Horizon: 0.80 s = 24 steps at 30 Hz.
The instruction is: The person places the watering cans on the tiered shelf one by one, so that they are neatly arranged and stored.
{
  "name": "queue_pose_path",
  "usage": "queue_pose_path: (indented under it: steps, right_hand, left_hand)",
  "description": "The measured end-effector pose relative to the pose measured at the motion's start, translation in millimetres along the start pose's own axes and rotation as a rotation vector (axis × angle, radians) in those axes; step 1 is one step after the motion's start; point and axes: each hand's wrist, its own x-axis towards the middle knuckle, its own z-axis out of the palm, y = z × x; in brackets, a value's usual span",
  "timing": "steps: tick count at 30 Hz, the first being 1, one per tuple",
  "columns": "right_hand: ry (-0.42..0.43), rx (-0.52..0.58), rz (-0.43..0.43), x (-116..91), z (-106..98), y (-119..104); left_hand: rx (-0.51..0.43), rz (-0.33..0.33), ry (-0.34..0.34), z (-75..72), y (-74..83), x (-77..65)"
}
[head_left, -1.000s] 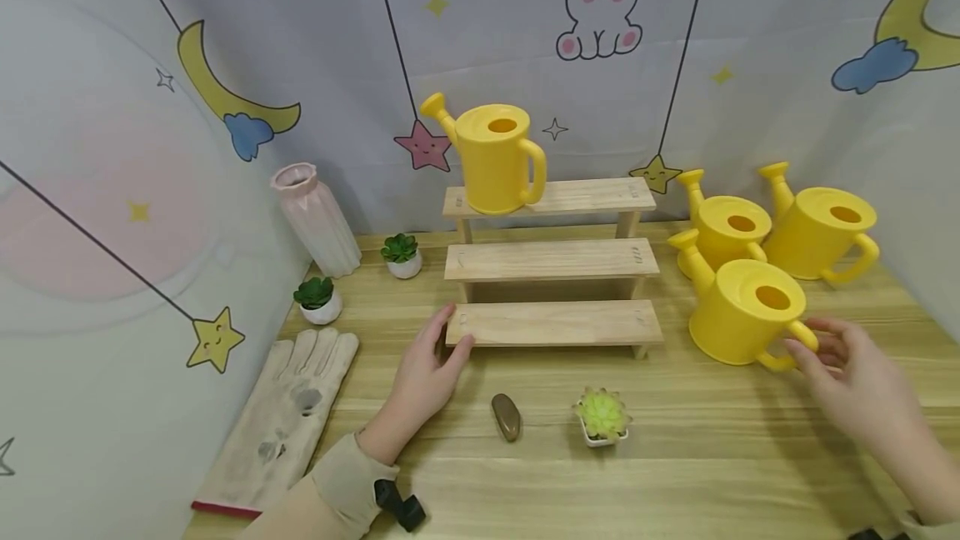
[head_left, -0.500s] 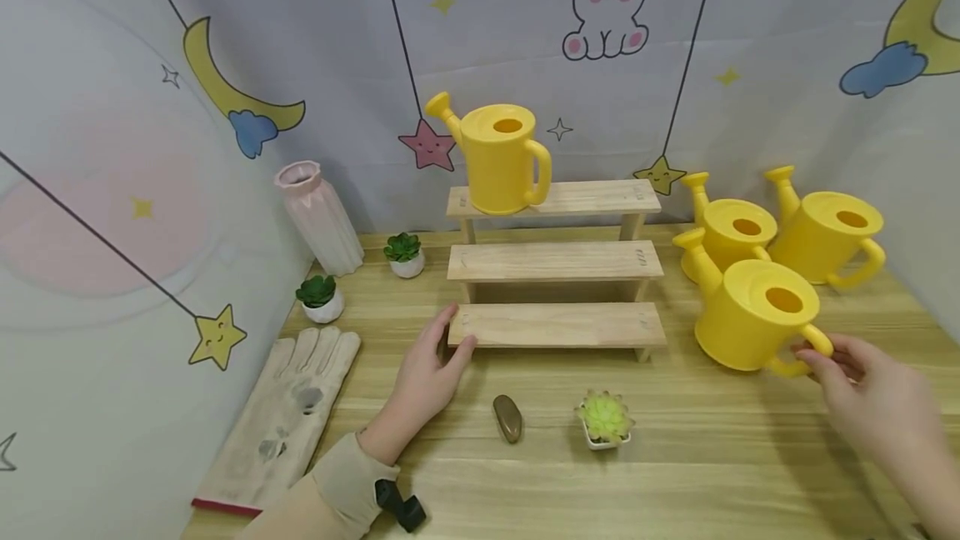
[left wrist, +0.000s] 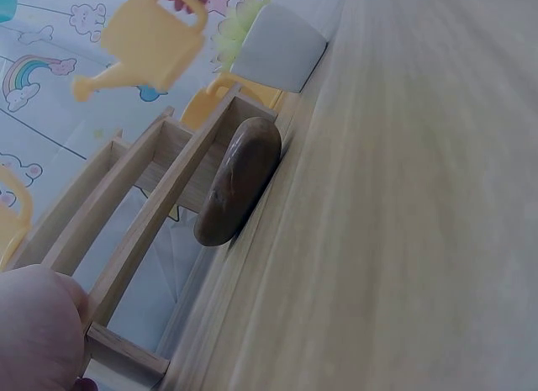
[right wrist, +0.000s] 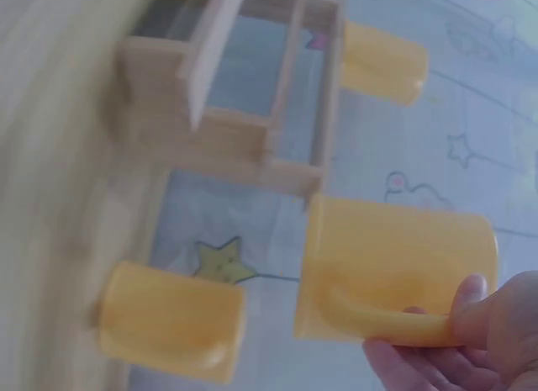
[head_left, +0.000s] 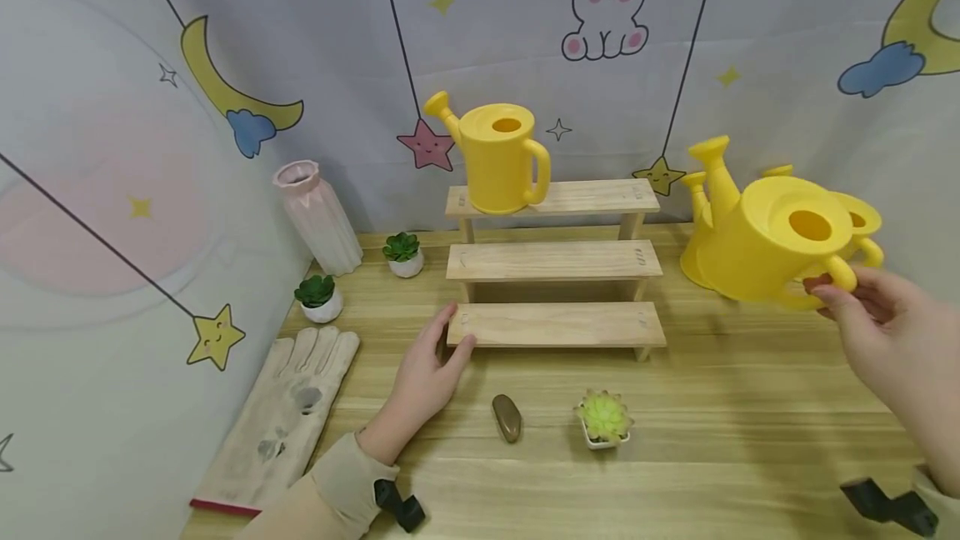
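My right hand [head_left: 892, 323] grips the handle of a yellow watering can [head_left: 780, 240], fingers curled round it. In the right wrist view the can [right wrist: 395, 265] hangs in the air, and in the left wrist view its spout [left wrist: 97, 84] shows too. A three-step wooden stand [head_left: 555, 325] stands at the middle back. My left hand [head_left: 423, 369] holds the left end of its bottom step, thumb at the front edge and fingers at the side. Another yellow watering can [head_left: 495, 161] sits on the top step, towards the left, spout pointing left.
Two more watering cans stand at the back right, one [head_left: 699, 252] partly hidden and one [head_left: 866, 219] mostly hidden by the held can. Forward lie a brown stone [head_left: 507, 418] and a potted succulent [head_left: 603, 419]. A vase [head_left: 318, 219], small plants [head_left: 403, 252] and a glove [head_left: 277, 419] line the left.
My right hand has raised the watering can off the table, moving it up and slightly right, so it now overlaps the cans behind. My left hand has stayed on the stand.
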Motion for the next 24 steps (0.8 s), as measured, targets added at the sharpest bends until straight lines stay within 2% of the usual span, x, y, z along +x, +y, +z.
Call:
queue_pose_path:
  steps: [7,17,24]
  right_hand:
    - [-0.008,-0.108,0.006,39,4,-38]
    - [-0.144,-0.022,0.015,91,33,-72]
    - [-0.234,-0.036,0.068,118,54,-86]
  left_hand:
    - [-0.004,-0.009,-0.003,-0.9,0.5,0.2]
    - [-0.006,-0.016,-0.007,-0.7,-0.4,0.4]
    - [-0.011,-0.02,-0.008,-0.9,0.7,0.1]
